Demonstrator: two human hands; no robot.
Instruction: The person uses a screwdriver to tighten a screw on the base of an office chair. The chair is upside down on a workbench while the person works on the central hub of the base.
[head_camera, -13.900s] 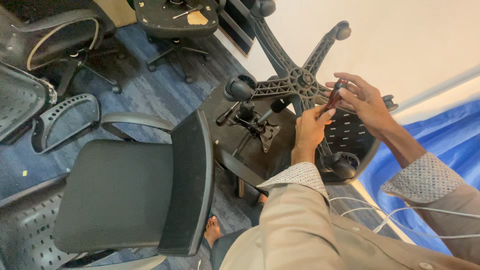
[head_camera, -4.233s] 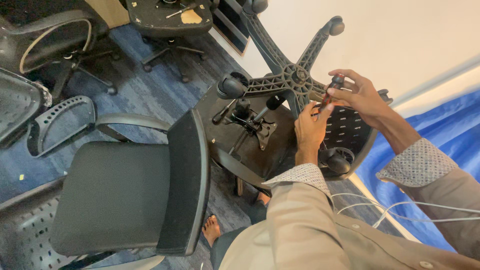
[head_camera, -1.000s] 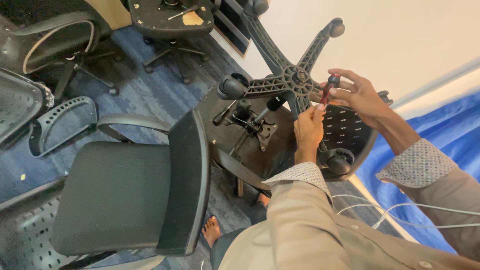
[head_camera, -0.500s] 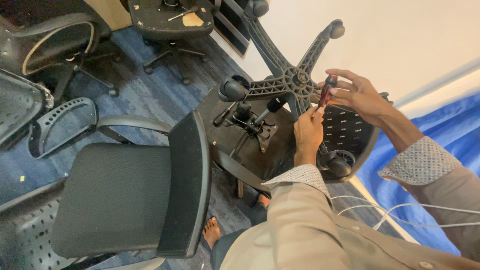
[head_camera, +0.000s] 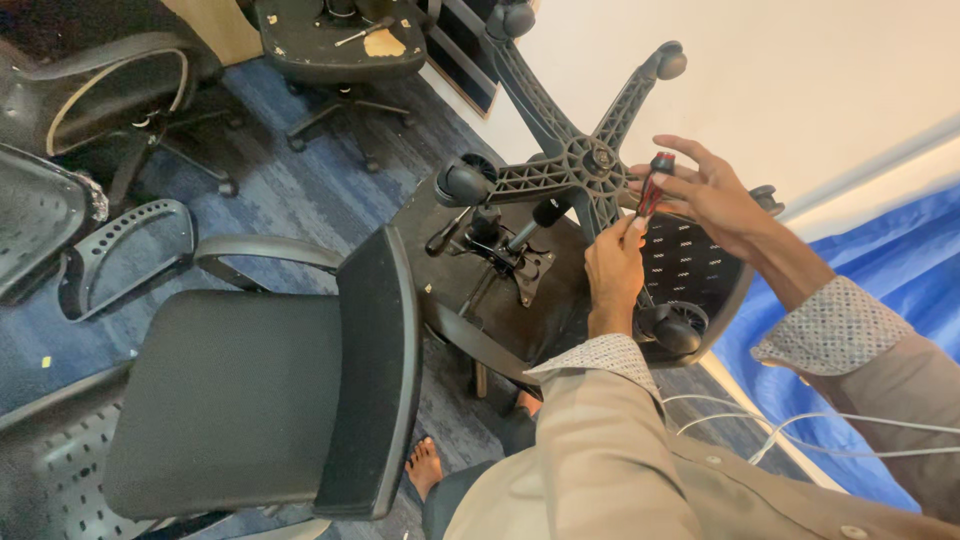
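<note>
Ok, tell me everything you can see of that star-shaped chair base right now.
The star base is black ribbed plastic by the look of it, upended on an overturned office chair against the pale wall. Its spokes radiate from a round hub, each visible tip carrying a black caster. The left hand grips a lower spoke near the hub. The right hand holds a red-and-black screwdriver beside the hub; whether its tip touches the base cannot be told.
</note>
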